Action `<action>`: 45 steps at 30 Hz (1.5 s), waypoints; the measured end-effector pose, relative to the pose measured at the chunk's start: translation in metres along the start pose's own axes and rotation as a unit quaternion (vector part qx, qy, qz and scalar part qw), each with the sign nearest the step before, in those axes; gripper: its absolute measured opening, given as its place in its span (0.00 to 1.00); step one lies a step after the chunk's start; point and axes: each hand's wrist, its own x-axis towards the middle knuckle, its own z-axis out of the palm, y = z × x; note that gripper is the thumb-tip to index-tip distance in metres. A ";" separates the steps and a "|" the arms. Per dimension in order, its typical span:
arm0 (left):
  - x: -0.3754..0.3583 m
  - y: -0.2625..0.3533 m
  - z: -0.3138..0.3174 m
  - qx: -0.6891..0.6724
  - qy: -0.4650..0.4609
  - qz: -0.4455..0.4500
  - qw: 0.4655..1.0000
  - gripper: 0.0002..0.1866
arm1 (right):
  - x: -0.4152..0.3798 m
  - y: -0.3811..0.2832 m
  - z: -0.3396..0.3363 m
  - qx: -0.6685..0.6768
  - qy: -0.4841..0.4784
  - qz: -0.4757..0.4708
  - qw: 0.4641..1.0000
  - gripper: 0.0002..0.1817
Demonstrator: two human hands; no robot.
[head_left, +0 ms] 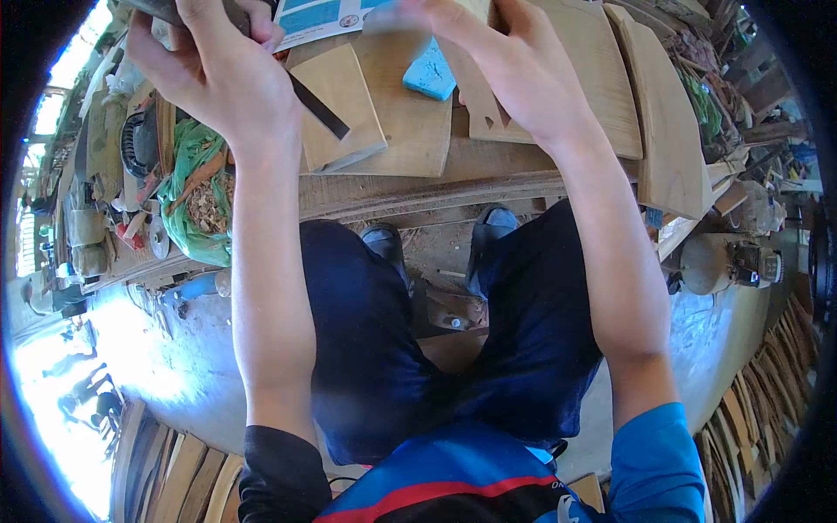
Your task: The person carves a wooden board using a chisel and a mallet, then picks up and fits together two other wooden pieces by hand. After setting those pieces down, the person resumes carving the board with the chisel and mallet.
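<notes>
My left hand (214, 83) is at the top left, its fingers curled around a dark grey object (161, 9) that runs out of view. My right hand (523, 74) reaches in from the right with bent fingers, partly cut off by the top edge. By its fingertips is a pale, motion-blurred thing (397, 24) whose kind I cannot make out. Between my hands lies a light wooden block (349, 91) with a flat dark strip (318, 109) across it. A blue sponge-like block (430, 71) rests on a wooden board (414, 144), below the blur.
Fingers (263, 26), apparently another person's, show beside my left hand. A printed blue-and-white sheet (318, 17) lies at the top. Curved wooden panels (602, 78) lie at right. A green bag of shavings (196, 213) sits at left, and stacked wood strips (758, 418) stand lower right.
</notes>
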 end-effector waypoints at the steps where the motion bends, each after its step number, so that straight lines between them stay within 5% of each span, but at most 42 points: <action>1: 0.000 0.000 0.000 0.001 0.001 -0.003 1.000 0.18 | 0.001 -0.004 0.003 -0.002 0.004 0.013 1.000 0.35; 13: 0.010 -0.001 -0.027 0.077 0.119 0.023 0.990 0.21 | 0.000 0.002 -0.007 -0.007 0.008 -0.035 0.999 0.34; 45: 0.008 -0.013 -0.009 0.060 0.058 -0.001 0.997 0.19 | -0.009 -0.017 -0.005 -0.001 -0.025 -0.002 1.000 0.32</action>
